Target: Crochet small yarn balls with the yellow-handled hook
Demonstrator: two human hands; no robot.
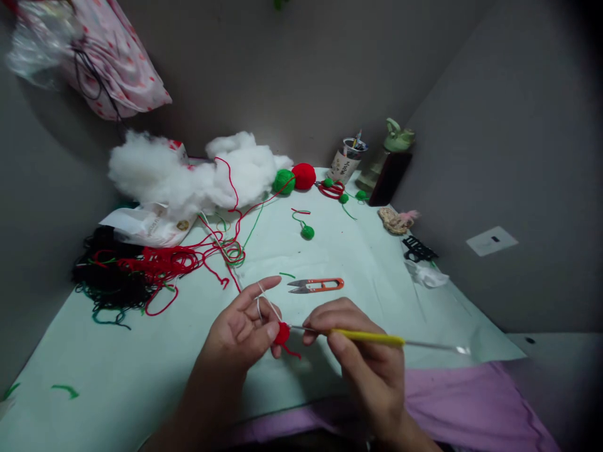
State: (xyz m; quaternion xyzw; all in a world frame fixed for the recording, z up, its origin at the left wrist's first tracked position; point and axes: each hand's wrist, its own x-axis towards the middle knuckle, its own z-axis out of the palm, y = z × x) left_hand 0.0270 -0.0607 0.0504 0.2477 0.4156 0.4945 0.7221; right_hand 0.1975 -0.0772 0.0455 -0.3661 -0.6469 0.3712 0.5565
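My left hand (242,329) pinches a small red crocheted piece (283,333) between thumb and fingers, with white yarn (264,300) looped over the index finger. My right hand (362,351) grips a crochet hook with a yellow handle (367,337); its metal tip meets the red piece. Orange thread snips (316,285) lie on the pale green table (353,251) just beyond both hands. A red yarn strand runs from the piece toward the tangle at the left.
White stuffing (188,169) is heaped at the back left, beside green (284,181) and red (304,176) yarn balls. Tangled red, green and black yarn (132,270) lies left. A cup of tools (347,160), a bottle (391,163), small green balls (308,232) and a black clip (418,249) sit right.
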